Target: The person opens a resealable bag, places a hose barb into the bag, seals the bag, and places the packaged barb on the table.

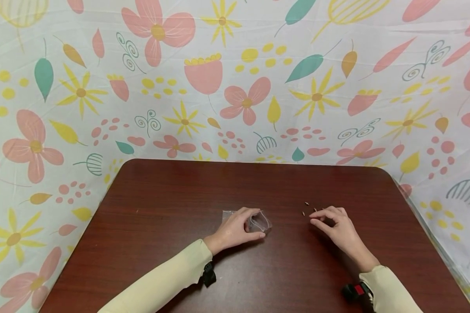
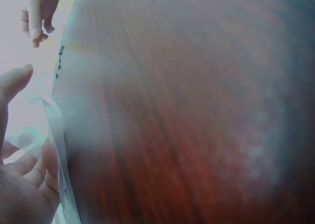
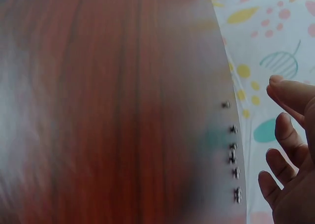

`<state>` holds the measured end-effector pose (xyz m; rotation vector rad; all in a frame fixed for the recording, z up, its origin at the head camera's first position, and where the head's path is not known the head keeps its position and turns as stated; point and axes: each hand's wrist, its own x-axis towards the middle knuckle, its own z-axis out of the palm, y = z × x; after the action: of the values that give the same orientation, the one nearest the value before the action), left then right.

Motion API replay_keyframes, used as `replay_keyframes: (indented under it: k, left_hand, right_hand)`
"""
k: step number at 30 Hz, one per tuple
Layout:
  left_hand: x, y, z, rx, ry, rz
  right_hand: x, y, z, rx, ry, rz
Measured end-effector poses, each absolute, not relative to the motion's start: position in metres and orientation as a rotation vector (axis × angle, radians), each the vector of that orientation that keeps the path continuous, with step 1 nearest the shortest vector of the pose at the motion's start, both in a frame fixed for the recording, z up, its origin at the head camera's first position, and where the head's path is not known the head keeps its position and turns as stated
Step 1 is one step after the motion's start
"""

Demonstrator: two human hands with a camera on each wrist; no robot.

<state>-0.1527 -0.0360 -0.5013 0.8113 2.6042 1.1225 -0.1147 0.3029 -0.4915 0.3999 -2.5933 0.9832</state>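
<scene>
My left hand [image 1: 233, 229] holds a clear plastic bag [image 1: 261, 222] near the middle of the table, its thumb and fingers curved about the bag's mouth. In the left wrist view the bag's edge [image 2: 56, 125] runs along the fingers. Whether anything lies inside the bag, I cannot tell. To the right, several small metal pieces [image 1: 307, 203] with a coppery shine lie scattered on the tabletop. Just beside them hovers my right hand [image 1: 338, 228], thumb and forefinger apart. The right wrist view shows the metal pieces [image 3: 233, 157] in a row left of the bent fingers, which hold nothing visible.
The dark brown wooden table [image 1: 172, 187] has rounded far corners. Behind it and along both sides hangs a white cloth [image 1: 235, 121] printed with flowers and leaves. Black straps [image 1: 209, 274] with devices sit at both wrists, over pale yellow sleeves [image 1: 168, 278].
</scene>
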Motion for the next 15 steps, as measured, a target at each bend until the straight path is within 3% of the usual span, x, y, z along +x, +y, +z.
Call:
replay_keyframes:
  k: [15]
  left_hand:
    - [-0.153,-0.036,-0.501,0.815,2.610,1.120]
  right_hand:
    - [-0.123,0.342,-0.495,0.297,-2.592,0.977]
